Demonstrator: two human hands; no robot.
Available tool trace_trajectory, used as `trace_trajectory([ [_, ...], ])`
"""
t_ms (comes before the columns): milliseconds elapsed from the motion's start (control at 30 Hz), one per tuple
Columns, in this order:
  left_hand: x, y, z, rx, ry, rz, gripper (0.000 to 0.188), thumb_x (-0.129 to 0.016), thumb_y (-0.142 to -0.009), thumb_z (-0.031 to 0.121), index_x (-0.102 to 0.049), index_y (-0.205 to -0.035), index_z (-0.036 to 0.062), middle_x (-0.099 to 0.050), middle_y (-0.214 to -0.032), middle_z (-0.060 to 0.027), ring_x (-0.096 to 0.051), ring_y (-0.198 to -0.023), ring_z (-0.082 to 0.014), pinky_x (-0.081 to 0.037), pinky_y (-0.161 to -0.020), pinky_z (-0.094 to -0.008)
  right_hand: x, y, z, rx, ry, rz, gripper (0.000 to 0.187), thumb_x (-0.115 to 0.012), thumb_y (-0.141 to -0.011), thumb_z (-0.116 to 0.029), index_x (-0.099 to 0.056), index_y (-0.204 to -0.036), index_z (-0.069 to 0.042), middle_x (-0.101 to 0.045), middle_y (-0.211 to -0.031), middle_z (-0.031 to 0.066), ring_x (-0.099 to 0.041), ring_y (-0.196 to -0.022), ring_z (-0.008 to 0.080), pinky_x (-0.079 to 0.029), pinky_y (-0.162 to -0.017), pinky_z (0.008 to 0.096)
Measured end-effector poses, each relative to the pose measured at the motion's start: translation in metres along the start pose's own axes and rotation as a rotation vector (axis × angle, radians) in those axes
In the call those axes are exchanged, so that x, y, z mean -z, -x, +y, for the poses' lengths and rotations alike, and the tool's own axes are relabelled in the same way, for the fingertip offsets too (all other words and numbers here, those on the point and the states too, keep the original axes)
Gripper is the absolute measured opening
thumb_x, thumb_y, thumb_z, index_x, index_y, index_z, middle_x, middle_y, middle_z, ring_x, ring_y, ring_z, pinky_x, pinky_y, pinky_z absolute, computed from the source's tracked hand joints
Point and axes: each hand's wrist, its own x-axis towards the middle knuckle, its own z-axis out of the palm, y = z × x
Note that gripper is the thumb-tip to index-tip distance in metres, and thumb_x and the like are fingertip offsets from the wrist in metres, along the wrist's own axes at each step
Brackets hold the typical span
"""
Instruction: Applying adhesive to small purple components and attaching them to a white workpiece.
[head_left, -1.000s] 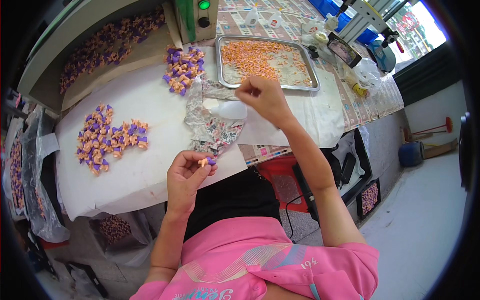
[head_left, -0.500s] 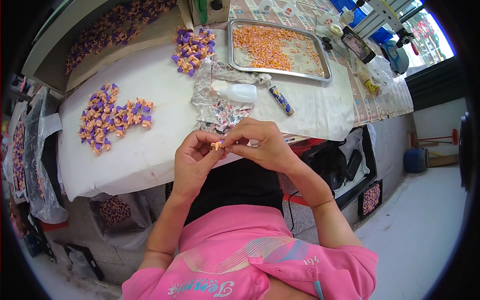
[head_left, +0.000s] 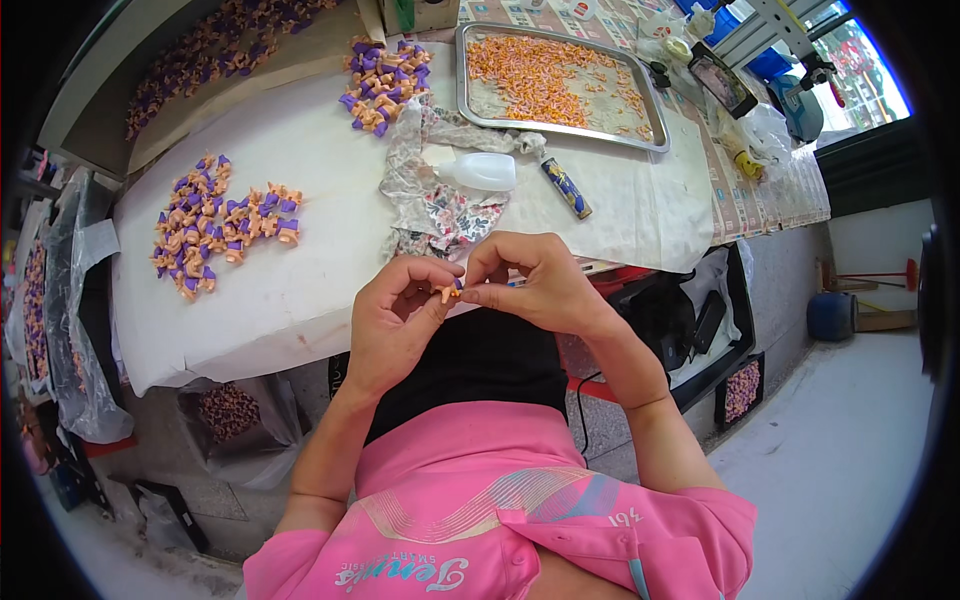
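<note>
Just past the table's near edge, my left hand [head_left: 392,318] pinches a tiny peach-and-purple plastic figure [head_left: 447,294] between thumb and fingers. My right hand [head_left: 540,285] meets it from the other side, thumb and index finger closed at the figure's edge. Whatever sits between those right fingertips is too small to make out. On the white-covered table to the left lies a loose pile of similar figures [head_left: 205,225]. A second pile [head_left: 385,85] is farther back. Small orange and pink pieces [head_left: 535,80] fill much of a metal tray [head_left: 565,131] at the back.
Beyond my hands lie a crumpled floral cloth [head_left: 440,215], a white plastic bottle [head_left: 485,172] and a dark blue patterned tube [head_left: 566,188]. A phone on a stand [head_left: 722,82] is at the back right. More figures fill a box [head_left: 200,75] at the back left.
The figure has shifted slightly right and turned in my fingers. My right hand has moved a little, its fingers more bent. The view has tilted slightly.
</note>
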Motion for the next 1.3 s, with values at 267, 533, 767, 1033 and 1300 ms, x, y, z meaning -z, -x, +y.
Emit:
trace_trajectory([
  [267, 0.001, 0.000, 0.001, -0.048, -0.152, 0.015, 0.017, -0.062, -0.082, -0.009, -0.059, -0.097, -0.0016, -0.063, -0.107, -0.0107, -0.063, -0.091, -0.0118, -0.052, -0.082, -0.0244, -0.004, -0.005, 0.000, -0.025, 0.086, -0.028, 0.014, -0.075, -0.075, 0.000, -0.064, -0.083, -0.002, -0.065, -0.078, 0.0019, -0.059, -0.073, 0.0083, -0.047, -0.066, 0.0243],
  [533, 0.005, 0.003, -0.003, -0.089, -0.207, 0.047, 0.016, -0.061, -0.079, -0.012, -0.060, -0.092, -0.0025, -0.064, -0.103, -0.0120, -0.064, -0.089, -0.0130, -0.053, -0.080, -0.0247, -0.013, -0.004, 0.003, 0.006, 0.122, -0.018, 0.015, -0.074, -0.075, -0.003, -0.061, -0.082, -0.003, -0.060, -0.072, 0.0023, -0.055, -0.063, 0.0102, -0.046, -0.059, 0.0262],
  [767, 0.007, 0.009, -0.005, -0.081, -0.134, 0.052, 0.016, -0.060, -0.078, -0.012, -0.060, -0.090, -0.0018, -0.064, -0.101, -0.0124, -0.063, -0.093, -0.0134, -0.052, -0.083, -0.0262, -0.014, -0.002, 0.005, -0.042, 0.077, -0.029, 0.022, -0.080, -0.076, -0.011, -0.062, -0.088, -0.004, -0.063, -0.080, -0.0009, -0.056, -0.071, 0.0060, -0.045, -0.063, 0.0220],
  [1033, 0.004, 0.008, -0.004, 0.008, 0.134, 0.019, 0.020, -0.059, -0.081, -0.011, -0.055, -0.097, -0.0005, -0.057, -0.110, -0.0099, -0.060, -0.095, -0.0105, -0.050, -0.088, -0.0264, -0.012, 0.003, 0.007, -0.054, -0.069, -0.046, 0.026, -0.076, -0.082, -0.010, -0.064, -0.102, -0.001, -0.066, -0.091, 0.0027, -0.062, -0.083, 0.0079, -0.050, -0.072, 0.0232],
  [1300, 0.003, 0.008, -0.003, -0.064, 0.082, -0.007, 0.021, -0.060, -0.080, -0.011, -0.054, -0.097, 0.0000, -0.055, -0.111, -0.0098, -0.059, -0.095, -0.0100, -0.049, -0.088, -0.0253, -0.012, 0.008, 0.008, -0.035, -0.084, -0.039, 0.024, -0.074, -0.084, -0.009, -0.063, -0.104, 0.001, -0.065, -0.095, 0.0049, -0.063, -0.086, 0.0104, -0.051, -0.076, 0.0247],
])
